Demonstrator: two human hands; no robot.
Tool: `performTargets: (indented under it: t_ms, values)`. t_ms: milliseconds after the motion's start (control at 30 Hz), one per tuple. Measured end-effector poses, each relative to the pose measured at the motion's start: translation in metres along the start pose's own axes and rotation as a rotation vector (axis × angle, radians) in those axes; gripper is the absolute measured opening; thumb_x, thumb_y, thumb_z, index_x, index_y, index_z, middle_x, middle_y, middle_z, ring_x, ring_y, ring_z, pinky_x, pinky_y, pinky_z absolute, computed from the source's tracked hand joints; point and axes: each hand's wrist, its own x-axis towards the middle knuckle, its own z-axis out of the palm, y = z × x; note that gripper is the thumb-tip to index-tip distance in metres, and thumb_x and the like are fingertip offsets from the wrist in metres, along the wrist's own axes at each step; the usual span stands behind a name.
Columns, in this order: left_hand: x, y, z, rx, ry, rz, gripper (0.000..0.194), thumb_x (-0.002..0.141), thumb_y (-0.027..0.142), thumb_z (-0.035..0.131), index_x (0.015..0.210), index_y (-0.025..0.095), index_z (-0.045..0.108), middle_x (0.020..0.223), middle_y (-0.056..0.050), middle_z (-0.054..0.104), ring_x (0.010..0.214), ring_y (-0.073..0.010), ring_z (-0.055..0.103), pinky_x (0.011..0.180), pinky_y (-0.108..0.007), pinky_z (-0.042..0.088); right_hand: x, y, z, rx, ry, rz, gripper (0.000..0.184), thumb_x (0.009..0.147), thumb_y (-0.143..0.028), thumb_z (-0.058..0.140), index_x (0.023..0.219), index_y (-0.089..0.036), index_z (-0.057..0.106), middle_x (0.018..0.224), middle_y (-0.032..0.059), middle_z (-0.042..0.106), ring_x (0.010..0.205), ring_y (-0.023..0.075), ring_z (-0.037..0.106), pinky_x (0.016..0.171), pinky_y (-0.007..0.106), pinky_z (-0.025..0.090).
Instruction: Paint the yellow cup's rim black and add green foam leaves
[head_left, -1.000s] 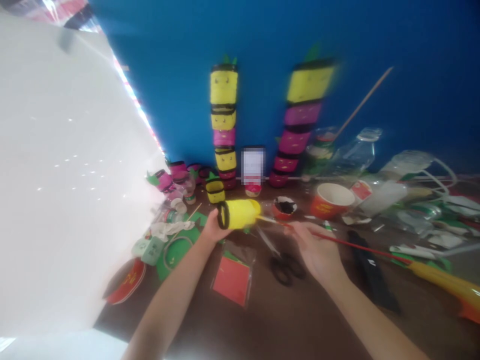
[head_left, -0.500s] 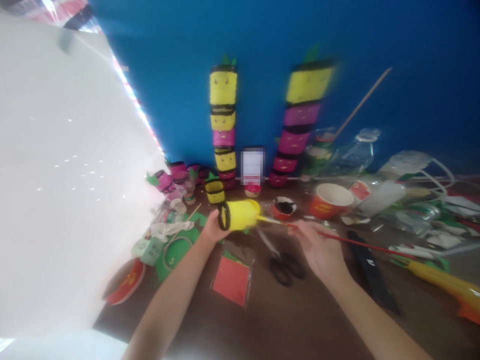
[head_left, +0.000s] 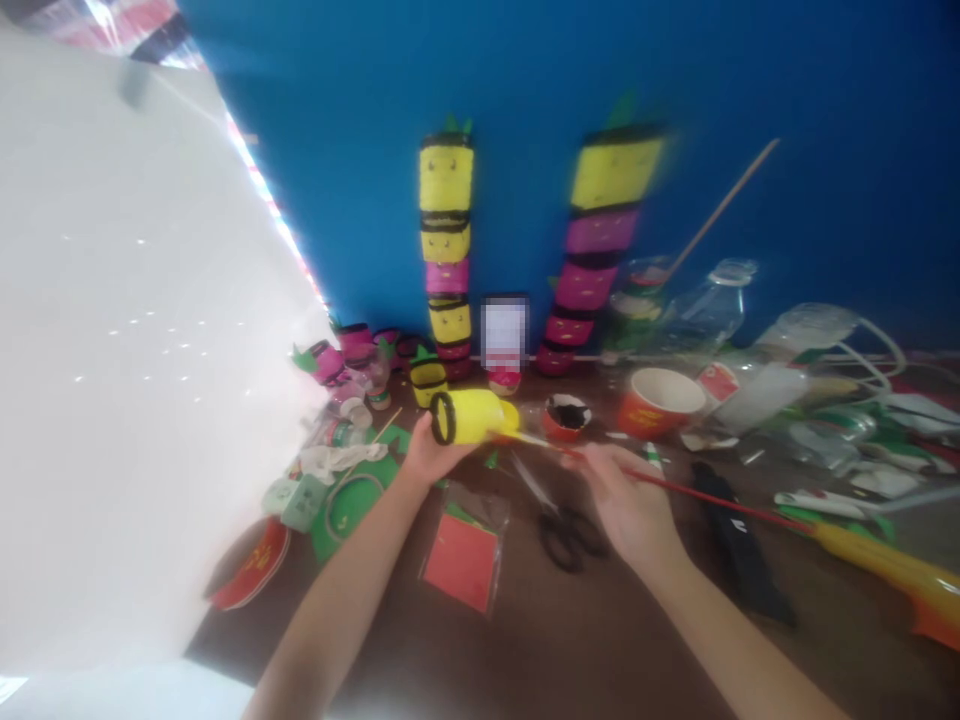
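My left hand (head_left: 435, 455) is closed around a yellow-painted cylinder (head_left: 472, 416) with a black rim, held on its side above the table. From the right, my right hand (head_left: 619, 490) pinches a red-handled paintbrush (head_left: 551, 444). Yellow paint coats the bristles, which touch the cylinder's lower right side. Beneath the hands lie black-handled scissors (head_left: 566, 535) and a clear packet of red paper (head_left: 461, 560). A small red cup of dark paint (head_left: 568, 415) stands just past the brush.
Tall stacks of painted segments, a yellow-and-pink stack (head_left: 448, 240) and a mostly pink stack (head_left: 592, 250), stand against the blue wall. A red paper cup (head_left: 662, 402), clear bottles (head_left: 712, 300) and a yellow paint bottle (head_left: 885, 570) occupy the right. Green sheets (head_left: 352, 515) lie left.
The cylinder has shifted slightly up and left and turned, showing more of its black-rimmed end. The brush tip has moved from its right end onto its lower side.
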Motion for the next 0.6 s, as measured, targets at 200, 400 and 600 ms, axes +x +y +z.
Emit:
performTargets:
  t_ms: [200, 400, 600]
  values:
    - [0.000, -0.001, 0.001, 0.009, -0.075, -0.003, 0.058, 0.073, 0.040, 0.055, 0.124, 0.013, 0.049, 0.123, -0.013, 0.057, 0.124, -0.0296, 0.043, 0.103, -0.045, 0.030, -0.007, 0.013, 0.006, 0.015, 0.003, 0.063, 0.025, 0.073, -0.047, 0.064, 0.067, -0.023, 0.069, 0.073, 0.0044, 0.072, 0.076, 0.0228, 0.066, 0.076, 0.036, 0.049]
    - [-0.001, -0.001, 0.004, 0.066, -0.088, -0.001, 0.055, 0.072, 0.042, 0.057, 0.119, 0.012, 0.054, 0.122, -0.013, 0.058, 0.123, -0.0305, 0.044, 0.104, -0.046, 0.030, -0.008, 0.006, 0.007, -0.057, -0.037, 0.083, 0.025, 0.076, -0.046, 0.060, 0.069, -0.024, 0.070, 0.075, 0.0020, 0.072, 0.077, 0.0197, 0.064, 0.077, 0.032, 0.046]
    - [0.000, 0.000, 0.003, 0.035, -0.070, 0.000, 0.056, 0.071, 0.041, 0.058, 0.119, 0.013, 0.053, 0.124, -0.013, 0.056, 0.123, -0.0294, 0.044, 0.104, -0.043, 0.031, -0.006, 0.000, 0.005, -0.114, 0.034, 0.042, 0.028, 0.076, -0.047, 0.059, 0.066, -0.023, 0.070, 0.073, 0.0047, 0.072, 0.074, 0.0226, 0.064, 0.073, 0.035, 0.048]
